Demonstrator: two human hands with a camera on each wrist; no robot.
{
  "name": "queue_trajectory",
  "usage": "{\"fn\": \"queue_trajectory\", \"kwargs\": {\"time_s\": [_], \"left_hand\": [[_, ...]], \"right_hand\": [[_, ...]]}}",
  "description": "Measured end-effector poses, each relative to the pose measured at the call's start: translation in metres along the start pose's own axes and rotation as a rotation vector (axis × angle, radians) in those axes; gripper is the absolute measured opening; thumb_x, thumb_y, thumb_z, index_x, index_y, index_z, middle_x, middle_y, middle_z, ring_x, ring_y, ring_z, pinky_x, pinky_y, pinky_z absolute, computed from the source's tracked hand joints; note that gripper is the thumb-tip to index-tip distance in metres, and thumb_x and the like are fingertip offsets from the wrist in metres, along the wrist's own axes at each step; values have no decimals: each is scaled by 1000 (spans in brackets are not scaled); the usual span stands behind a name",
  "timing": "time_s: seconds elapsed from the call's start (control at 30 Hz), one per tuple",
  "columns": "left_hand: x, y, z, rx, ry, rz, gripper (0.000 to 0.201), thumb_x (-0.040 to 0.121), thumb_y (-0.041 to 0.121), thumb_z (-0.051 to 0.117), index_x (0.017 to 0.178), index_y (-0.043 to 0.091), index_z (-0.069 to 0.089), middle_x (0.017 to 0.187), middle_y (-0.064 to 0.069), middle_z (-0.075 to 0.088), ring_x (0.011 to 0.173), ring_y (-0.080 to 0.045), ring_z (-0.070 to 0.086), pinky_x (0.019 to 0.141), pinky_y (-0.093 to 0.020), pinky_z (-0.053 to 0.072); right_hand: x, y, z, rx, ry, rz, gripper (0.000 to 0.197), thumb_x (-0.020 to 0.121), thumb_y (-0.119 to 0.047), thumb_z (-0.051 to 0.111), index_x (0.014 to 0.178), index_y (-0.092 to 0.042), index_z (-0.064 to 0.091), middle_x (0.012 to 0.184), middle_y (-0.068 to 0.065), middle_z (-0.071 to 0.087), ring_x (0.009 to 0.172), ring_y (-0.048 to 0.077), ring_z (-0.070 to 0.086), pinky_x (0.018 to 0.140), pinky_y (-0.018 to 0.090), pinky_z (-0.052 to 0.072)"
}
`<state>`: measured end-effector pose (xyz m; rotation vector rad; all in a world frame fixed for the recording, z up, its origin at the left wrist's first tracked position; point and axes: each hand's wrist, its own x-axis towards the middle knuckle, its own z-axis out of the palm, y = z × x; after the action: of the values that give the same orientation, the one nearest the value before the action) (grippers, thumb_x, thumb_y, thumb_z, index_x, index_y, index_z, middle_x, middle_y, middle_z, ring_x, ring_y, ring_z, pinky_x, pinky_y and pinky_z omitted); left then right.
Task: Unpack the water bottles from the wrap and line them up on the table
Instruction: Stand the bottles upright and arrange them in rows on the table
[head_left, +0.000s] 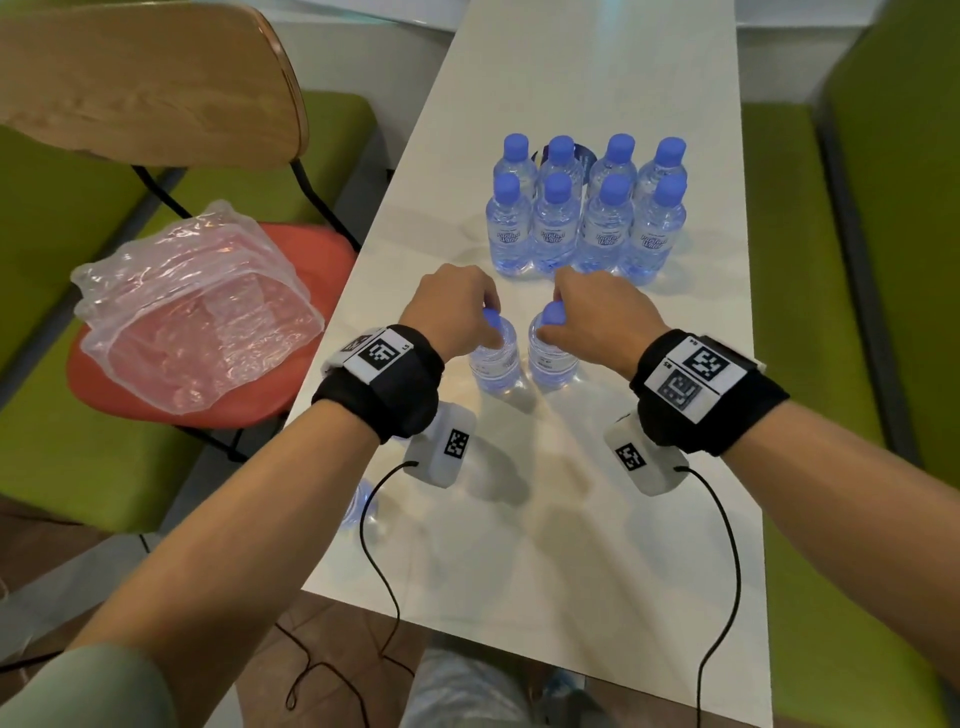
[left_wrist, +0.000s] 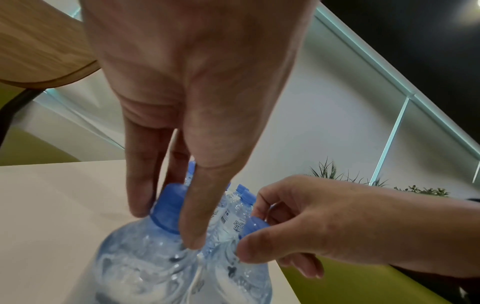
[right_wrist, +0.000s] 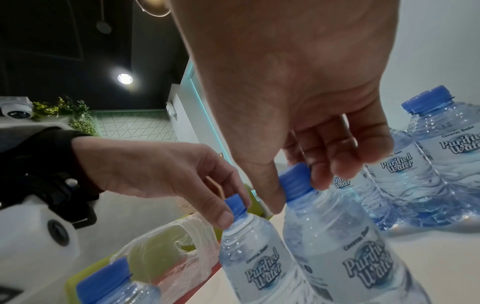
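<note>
Two clear water bottles with blue caps stand upright side by side on the white table (head_left: 519, 545). My left hand (head_left: 491, 325) pinches the cap of the left bottle (head_left: 493, 361), with fingertips around that cap (left_wrist: 168, 207). My right hand (head_left: 550, 317) pinches the cap (right_wrist: 296, 181) of the right bottle (head_left: 553, 361). Just beyond them, several more bottles (head_left: 582, 228) stand in two neat rows. The empty plastic wrap (head_left: 197, 312) lies crumpled on a red chair seat to the left.
One more bottle (head_left: 363, 504) sits near the table's left edge under my left forearm, also in the right wrist view (right_wrist: 109, 281). A wooden chair back (head_left: 145, 78) and green benches (head_left: 857, 260) flank the narrow table. Cables hang from both wrist cameras.
</note>
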<state>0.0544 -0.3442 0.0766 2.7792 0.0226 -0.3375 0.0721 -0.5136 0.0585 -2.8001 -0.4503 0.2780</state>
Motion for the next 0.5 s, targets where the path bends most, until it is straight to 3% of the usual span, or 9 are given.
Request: {"fn": "queue_trajectory", "kwargs": {"time_s": [0.1,0.33,0.5], "left_hand": [[-1,-1,-1,-15,-13,55,29,73,16,78,102,17,73,103,-1,70,94,-24,62,72,-24,35],[-3,-2,-3,-11,-2,100,29,75,8,72,103,18,75,102,-4,72,88,-22,59,70,-21,33],[-3,-2,-3,-4,-2,112,31,76,8,74,104,19,75,104,-4,71,81,-16,51,70,-23,35]], "right_hand": [[0,-3,-1,11,17,57,35,85,-37,66,91,-11,44,86,6,48,81,28,46,67,32,34],[-3,-9,-5,9,18,85,41,85,-44,68,84,-10,44,85,7,47,82,26,43,68,32,36],[-6,-12,-5,-9,25,113,51,85,-47,67,61,-17,33,67,2,40,77,27,46,64,32,36]]}}
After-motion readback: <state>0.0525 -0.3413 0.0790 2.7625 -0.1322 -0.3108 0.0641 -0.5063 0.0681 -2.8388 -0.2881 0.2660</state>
